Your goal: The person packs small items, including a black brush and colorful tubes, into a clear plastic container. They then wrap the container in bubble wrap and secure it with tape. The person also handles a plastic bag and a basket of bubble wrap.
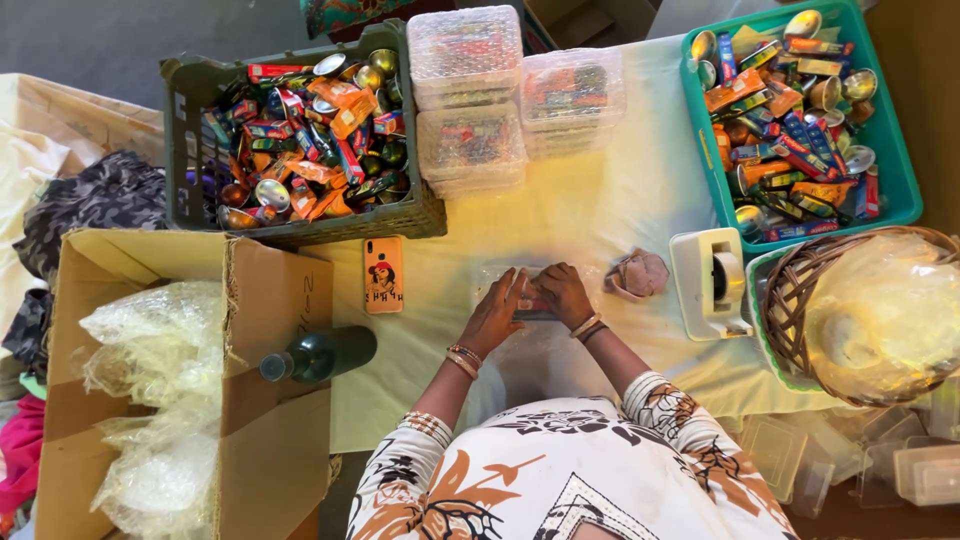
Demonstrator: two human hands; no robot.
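Both hands down flat: left hand and right hand press a clear packet, perhaps a small plastic box, mid-worktop. Neither grip closed round it. Slippery film could slide toward the phone.

Glossy clear plastic boxes, matt cardboard box, woven wicker basket, shiny glass bottle.

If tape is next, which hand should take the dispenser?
Probably the right. The right hand is on the clear packet, on the side nearer the white tape dispenser. The left hand sits farther away.
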